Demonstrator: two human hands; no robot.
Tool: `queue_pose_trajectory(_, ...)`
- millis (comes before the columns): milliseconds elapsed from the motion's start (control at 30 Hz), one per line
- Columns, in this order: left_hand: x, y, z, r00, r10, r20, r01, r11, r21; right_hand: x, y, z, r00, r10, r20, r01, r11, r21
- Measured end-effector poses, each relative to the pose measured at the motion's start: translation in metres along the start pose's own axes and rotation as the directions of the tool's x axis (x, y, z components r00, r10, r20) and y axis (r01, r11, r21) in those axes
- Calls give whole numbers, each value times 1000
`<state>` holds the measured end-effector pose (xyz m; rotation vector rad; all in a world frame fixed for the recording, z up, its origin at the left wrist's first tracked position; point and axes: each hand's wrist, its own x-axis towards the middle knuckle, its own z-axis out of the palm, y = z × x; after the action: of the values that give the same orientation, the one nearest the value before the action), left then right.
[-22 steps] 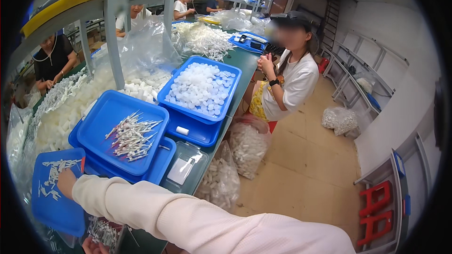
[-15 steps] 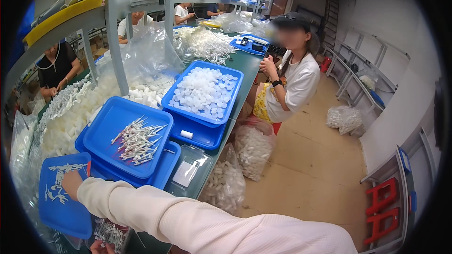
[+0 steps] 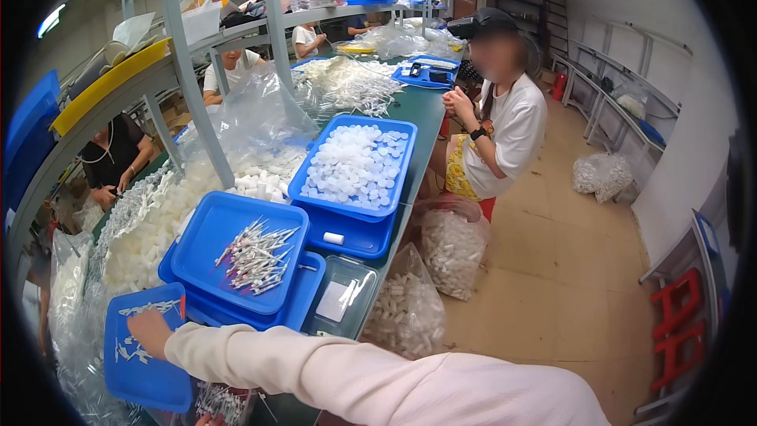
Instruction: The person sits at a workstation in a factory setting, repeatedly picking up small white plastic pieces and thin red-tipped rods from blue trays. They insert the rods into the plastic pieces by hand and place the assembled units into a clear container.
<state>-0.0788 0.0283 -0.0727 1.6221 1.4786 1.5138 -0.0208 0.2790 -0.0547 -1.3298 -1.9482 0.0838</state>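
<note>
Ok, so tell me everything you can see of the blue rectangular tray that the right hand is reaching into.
The blue rectangular plastic-looking tray is shallow, with rounded corners and a raised rim. Thin white stick-like pieces lie loose in it, mostly toward its far half, and something red shows at its far right corner. It sits left of the stacked blue trays. The bare right hand is among the pieces; whether its fingers touch the tray itself is hidden.

The lower edge crops the left hand [image 3: 210, 420], and whether the right hand [image 3: 150, 331] grips anything is unclear.
</note>
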Motion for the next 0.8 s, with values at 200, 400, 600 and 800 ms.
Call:
queue_pose_trajectory(200,-4,37,11,1000,-9,-21,6,988,-151,-70,-9,-139,980,-105,166,21,897,442)
queue_pose_trajectory(400,-16,36,3,997,-80,21,82,921,-380,-183,13,-202,974,-181,136,6,620,784)
queue_pose_trajectory(600,-24,58,36,973,-142,183,206,891,-406,-239,34,-227,942,-26,333,-284,461,841)
queue_pose_trajectory(800,-31,65,49,965,-130,228,215,889,-405,-254,48,-244,890,3,457,-430,340,836)
